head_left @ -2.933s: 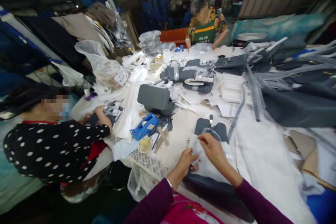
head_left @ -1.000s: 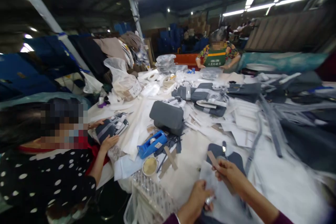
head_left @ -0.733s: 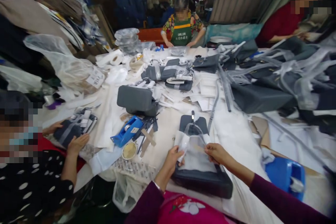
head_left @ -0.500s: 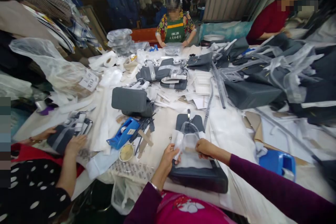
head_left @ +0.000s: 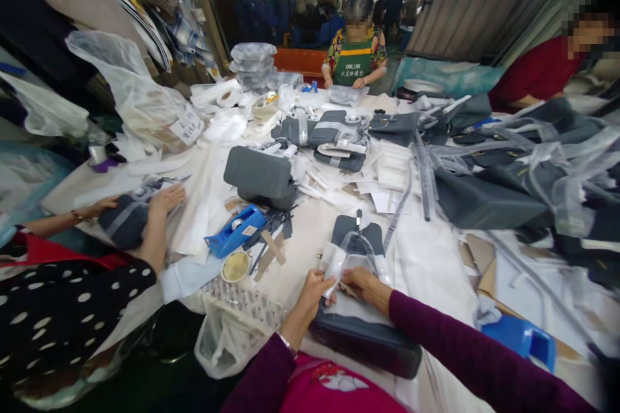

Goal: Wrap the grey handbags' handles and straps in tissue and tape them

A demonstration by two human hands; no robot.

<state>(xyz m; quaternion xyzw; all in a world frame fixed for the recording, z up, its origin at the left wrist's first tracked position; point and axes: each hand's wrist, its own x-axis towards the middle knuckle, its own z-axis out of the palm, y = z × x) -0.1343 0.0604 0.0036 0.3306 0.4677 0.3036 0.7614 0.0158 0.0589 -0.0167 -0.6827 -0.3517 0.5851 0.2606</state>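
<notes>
A dark grey handbag (head_left: 363, 341) lies at the table's near edge, with white sheet on it and a clear-plastic-wrapped handle (head_left: 361, 244) looping up. My left hand (head_left: 312, 292) is closed around the left side of that wrapped handle. Close beside it, my right hand (head_left: 362, 282) is closed in a pinch at the handle; a small tan strip seems to be at its fingertips, mostly hidden. Left of the bag sit a blue tape dispenser (head_left: 236, 231), a round tub (head_left: 236, 267) and tan and dark strips (head_left: 271, 251).
Another grey bag (head_left: 259, 171) stands beyond the dispenser. Grey bags with plastic-wrapped straps (head_left: 489, 197) pile up at right, above a second blue dispenser (head_left: 520, 339). A co-worker's hands (head_left: 165, 200) handle a bag at left; another person (head_left: 358, 55) works across the table.
My right hand has moved left, close to my left hand, bringing the tan strip to the wrapped handle. The camera view has shifted. The left co-worker's hand has moved farther over their bag.
</notes>
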